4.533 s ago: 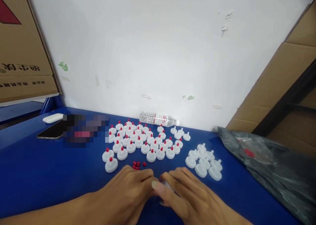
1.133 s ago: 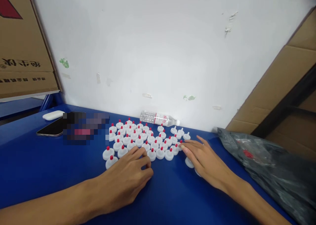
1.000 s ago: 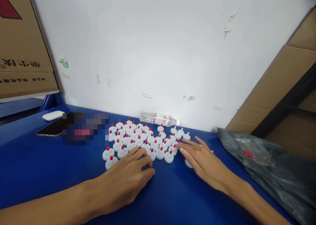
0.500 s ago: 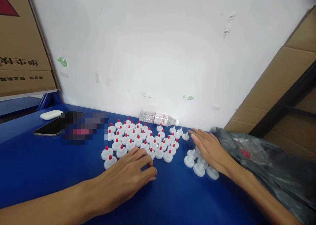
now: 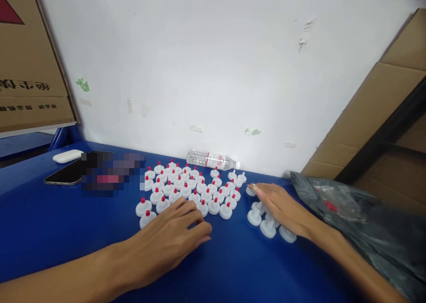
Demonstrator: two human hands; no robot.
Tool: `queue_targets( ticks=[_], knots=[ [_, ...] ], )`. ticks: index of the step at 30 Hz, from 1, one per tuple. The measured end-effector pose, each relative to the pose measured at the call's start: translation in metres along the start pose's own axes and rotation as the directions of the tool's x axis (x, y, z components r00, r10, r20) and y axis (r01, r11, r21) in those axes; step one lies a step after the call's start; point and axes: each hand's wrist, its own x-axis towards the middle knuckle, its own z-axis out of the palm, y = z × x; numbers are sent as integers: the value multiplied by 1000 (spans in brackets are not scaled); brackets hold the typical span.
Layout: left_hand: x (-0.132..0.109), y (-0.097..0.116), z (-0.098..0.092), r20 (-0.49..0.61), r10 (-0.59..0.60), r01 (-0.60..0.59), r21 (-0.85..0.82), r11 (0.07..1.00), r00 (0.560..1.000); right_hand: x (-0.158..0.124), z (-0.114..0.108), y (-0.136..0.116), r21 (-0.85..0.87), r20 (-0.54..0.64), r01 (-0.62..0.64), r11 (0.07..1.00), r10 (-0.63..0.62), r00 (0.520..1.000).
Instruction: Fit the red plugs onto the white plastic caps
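Many white nozzle caps with red tips (image 5: 185, 190) stand upright on the blue table (image 5: 66, 241). My left hand (image 5: 179, 234) rests palm down at their near edge, fingers loosely bent and apart, with nothing visible in it; it hides some caps. My right hand (image 5: 279, 205) is stretched out flat, its fingertips at a white nozzle cap without a red tip (image 5: 250, 191), mostly covered by them. Under and beside that palm stand several more plain white nozzle caps (image 5: 268, 228), some partly hidden. A few plain ones (image 5: 242, 177) stand farther back.
A clear plastic bottle (image 5: 213, 159) lies along the white wall (image 5: 206, 63). On the left are a phone (image 5: 66, 174), a white rounded case (image 5: 68, 156) and a blurred-out patch. A dark plastic bag (image 5: 382, 232) lies right; cardboard (image 5: 33, 59) stands left.
My right hand has moved slightly nearer to me, and the plain white nozzle cap at its fingertips has shifted nearer with it. My left hand has stayed almost still.
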Motion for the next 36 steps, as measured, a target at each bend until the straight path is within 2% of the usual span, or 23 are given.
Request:
queue_targets(
  ticks=[3,7,9,10,13,16,20,27,33,36],
  knots=[
    [0,1,-3,-49,-9,8,-14,1000,999,0,4,2,-29,-30,38,999,-38,999],
    [0,0,-4,-133,-18,15,-20,1000,991,-3,-3,-12,-58,-228,17,998,-30,973],
    [0,-1,-5,-155,-6,3,-22,1000,988,-7,-5,-25,-58,-314,85,995,-99,944],
    [0,-2,-5,-161,0,-4,-19,1000,987,-9,-4,-33,-67,-341,157,985,-170,924],
    [-1,-3,-4,-166,4,-4,2,1000,986,-17,4,-52,-110,-294,411,905,-425,856],
    [-1,-3,-4,-170,-2,5,17,1000,985,-25,16,-65,-108,-215,539,836,-549,808],
    [0,-2,-5,-195,1,0,5,1000,981,-34,24,-72,-86,-236,578,811,-580,779],
    [-1,1,-5,-195,52,-64,-53,997,979,-37,23,-77,-126,-315,645,754,-647,695],
    [-4,2,-5,-193,91,-109,-81,991,977,-36,19,-81,-132,-300,647,751,-652,696],
    [-4,1,-5,-172,95,-112,-90,990,981,-35,13,-86,-147,-314,671,727,-677,665]
  ],
)
